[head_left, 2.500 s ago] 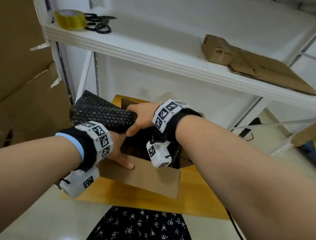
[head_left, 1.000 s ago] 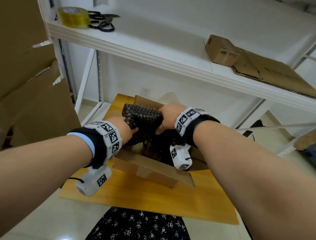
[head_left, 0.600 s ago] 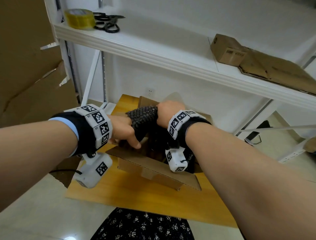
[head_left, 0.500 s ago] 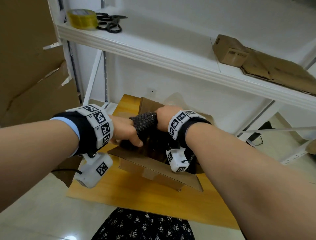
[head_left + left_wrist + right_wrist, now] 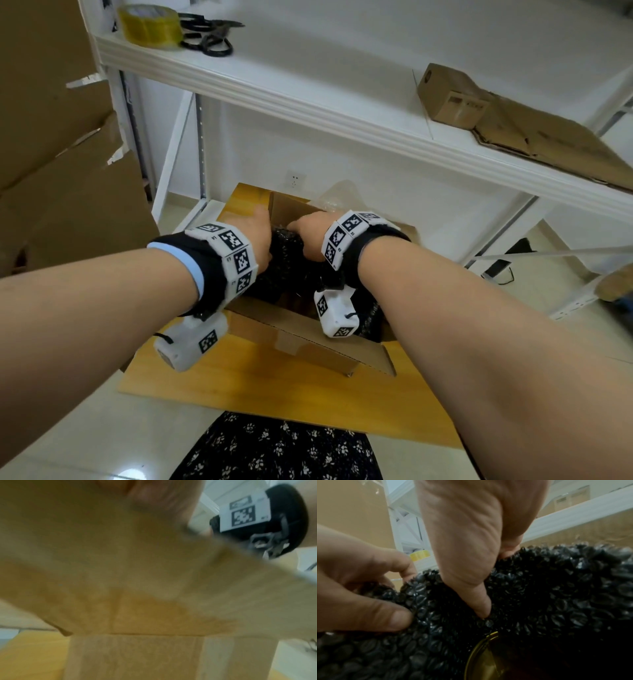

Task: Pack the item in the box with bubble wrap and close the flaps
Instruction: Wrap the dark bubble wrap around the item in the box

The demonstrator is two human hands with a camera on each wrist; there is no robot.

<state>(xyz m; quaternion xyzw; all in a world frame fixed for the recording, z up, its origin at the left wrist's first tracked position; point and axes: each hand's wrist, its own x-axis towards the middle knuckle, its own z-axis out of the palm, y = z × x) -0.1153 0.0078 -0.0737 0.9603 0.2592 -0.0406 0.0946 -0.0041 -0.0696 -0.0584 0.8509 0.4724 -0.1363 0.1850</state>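
- Black bubble wrap [image 5: 286, 260] sits bunched in the open cardboard box [image 5: 308, 329], between both hands.
- Left hand [image 5: 260, 236] pinches its left edge.
- Right hand [image 5: 310, 236] grips it, thumb pressing in.

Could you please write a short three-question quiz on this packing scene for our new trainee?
1. True or false: the flaps of the cardboard box are already folded shut.
2. What are the left hand and the right hand both pushing into the box?
   A. a roll of tape
   B. black bubble wrap
   C. scissors
3. Fill in: the tape roll and the scissors lie on the white ____ above the box.

Key
1. False: the flaps stand open.
2. B: fingers of both hands curl into the wrap.
3. shelf
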